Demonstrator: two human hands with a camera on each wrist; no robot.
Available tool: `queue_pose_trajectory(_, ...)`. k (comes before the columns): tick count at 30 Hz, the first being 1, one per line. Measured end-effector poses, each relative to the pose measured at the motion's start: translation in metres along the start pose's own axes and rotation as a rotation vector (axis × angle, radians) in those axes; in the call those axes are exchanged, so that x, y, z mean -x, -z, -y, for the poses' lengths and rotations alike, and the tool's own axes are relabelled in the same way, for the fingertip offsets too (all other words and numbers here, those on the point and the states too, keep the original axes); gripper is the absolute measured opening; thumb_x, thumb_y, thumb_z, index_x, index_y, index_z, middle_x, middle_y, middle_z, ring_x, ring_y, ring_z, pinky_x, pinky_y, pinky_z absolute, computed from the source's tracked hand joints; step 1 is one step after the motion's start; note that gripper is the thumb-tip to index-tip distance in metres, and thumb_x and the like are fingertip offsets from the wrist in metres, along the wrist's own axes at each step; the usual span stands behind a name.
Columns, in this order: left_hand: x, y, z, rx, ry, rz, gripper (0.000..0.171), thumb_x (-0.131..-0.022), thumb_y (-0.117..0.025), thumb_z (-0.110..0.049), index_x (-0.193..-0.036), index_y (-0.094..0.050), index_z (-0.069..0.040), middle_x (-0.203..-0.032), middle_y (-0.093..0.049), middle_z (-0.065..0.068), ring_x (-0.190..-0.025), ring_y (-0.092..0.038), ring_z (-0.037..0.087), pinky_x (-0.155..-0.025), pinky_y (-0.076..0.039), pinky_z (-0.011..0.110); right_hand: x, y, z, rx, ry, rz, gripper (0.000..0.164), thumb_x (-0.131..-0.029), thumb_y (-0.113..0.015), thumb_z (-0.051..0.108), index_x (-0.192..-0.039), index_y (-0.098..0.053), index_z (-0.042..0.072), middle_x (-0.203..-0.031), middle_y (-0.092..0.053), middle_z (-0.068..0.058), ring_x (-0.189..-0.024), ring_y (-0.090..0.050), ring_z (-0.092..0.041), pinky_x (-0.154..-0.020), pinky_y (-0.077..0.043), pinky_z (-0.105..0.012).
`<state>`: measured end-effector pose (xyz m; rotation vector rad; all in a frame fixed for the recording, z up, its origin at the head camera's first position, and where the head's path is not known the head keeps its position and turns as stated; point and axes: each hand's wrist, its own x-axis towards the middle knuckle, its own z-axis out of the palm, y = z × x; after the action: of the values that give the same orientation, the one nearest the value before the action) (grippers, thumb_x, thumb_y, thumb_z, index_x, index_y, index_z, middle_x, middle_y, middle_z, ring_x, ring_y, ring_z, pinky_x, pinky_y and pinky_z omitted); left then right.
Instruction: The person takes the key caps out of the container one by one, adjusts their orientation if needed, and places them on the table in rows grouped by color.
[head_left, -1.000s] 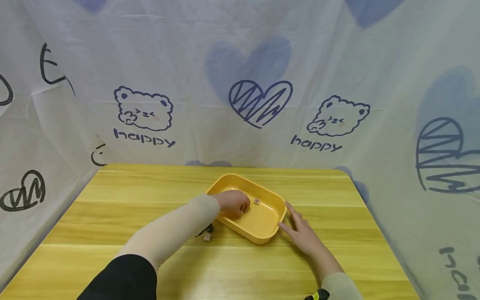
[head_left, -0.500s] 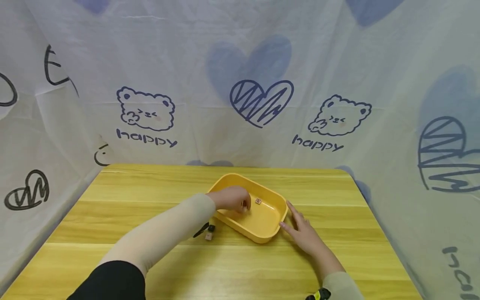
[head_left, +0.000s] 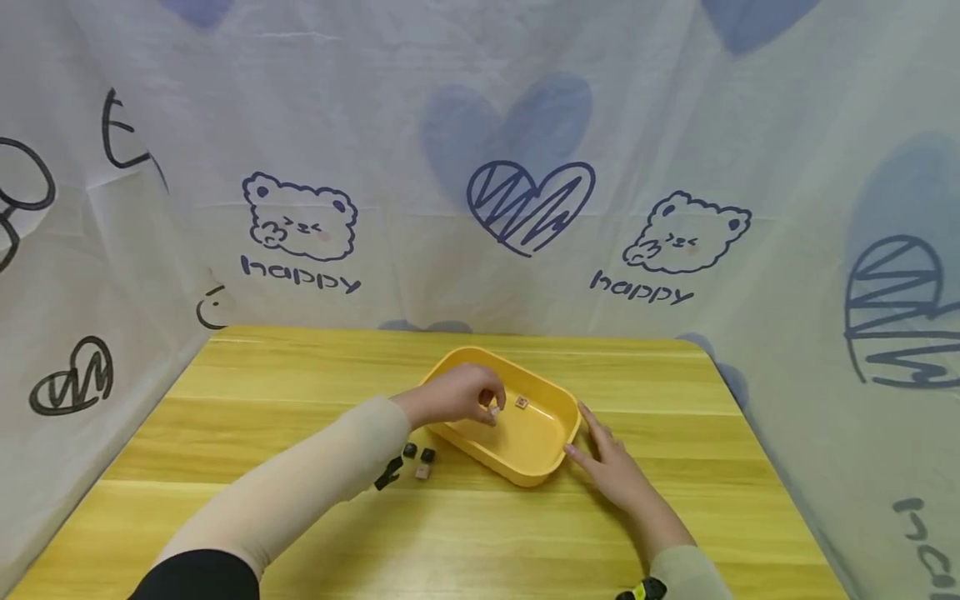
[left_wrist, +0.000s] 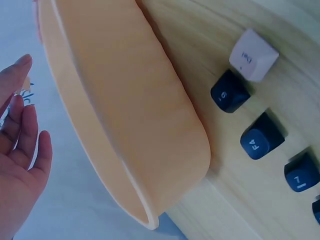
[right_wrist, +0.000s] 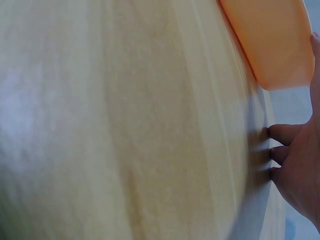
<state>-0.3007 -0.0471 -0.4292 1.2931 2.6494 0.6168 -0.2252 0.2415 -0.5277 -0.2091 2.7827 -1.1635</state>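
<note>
My left hand (head_left: 459, 393) is over the yellow tray (head_left: 480, 454) and pinches a small pale keycap (head_left: 492, 410) between thumb and finger. That keycap is mostly hidden by fingertips in the left wrist view. Another pale keycap (head_left: 521, 402) lies on the tray's floor. My right hand (head_left: 617, 473) is at the tray's right end, thumb touching the wall there. Its other fingers are spread, and the right wrist view has several fingertips resting on the table.
Outside the tray's near left side lie a pale keycap marked Del (left_wrist: 253, 55) and several black keycaps (left_wrist: 262, 137) on the wooden table (head_left: 510, 542). A printed cloth (head_left: 420, 275) hangs behind the table.
My left hand has lifted a little and drawn back left, so the pinched keycap now shows. More black keycaps have come into sight beside the sleeve. My right hand keeps its place on the tray.
</note>
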Motion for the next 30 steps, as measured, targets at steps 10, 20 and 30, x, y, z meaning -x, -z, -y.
queue_pose_trajectory(10,0.033,-0.004,0.000,0.082,0.029,-0.088,0.016,-0.080,-0.082,-0.015,-0.087,-0.067,-0.016,-0.080,-0.058,-0.010,-0.075,-0.055,0.010,-0.069,-0.048,0.024,-0.003,-0.003,-0.005,-0.015,0.023,0.001,0.077,-0.097,-0.051,0.054,-0.158,-0.009,0.032,-0.157,-0.021,-0.020,-0.143,-0.009,-0.047,-0.109,-0.003,-0.067)
queue_pose_trajectory(20,0.070,-0.007,0.007,0.156,0.150,-0.192,0.016,-0.080,-0.082,-0.014,-0.084,-0.066,-0.017,-0.076,-0.058,-0.011,-0.069,-0.053,0.007,-0.065,-0.049,0.025,-0.003,-0.003,-0.005,-0.013,0.015,0.002,0.077,-0.096,-0.050,0.055,-0.157,-0.008,0.033,-0.157,-0.020,-0.021,-0.142,-0.008,-0.049,-0.106,-0.004,-0.070)
queue_pose_trajectory(30,0.103,-0.010,0.017,0.210,0.216,-0.231,0.014,-0.083,-0.078,-0.008,-0.097,-0.076,-0.009,-0.089,-0.067,-0.009,-0.077,-0.059,0.006,-0.071,-0.051,0.027,-0.004,-0.006,-0.005,-0.015,0.022,0.001,0.076,-0.098,-0.051,0.051,-0.158,-0.007,0.032,-0.158,-0.018,-0.020,-0.143,-0.007,-0.046,-0.110,0.000,-0.064)
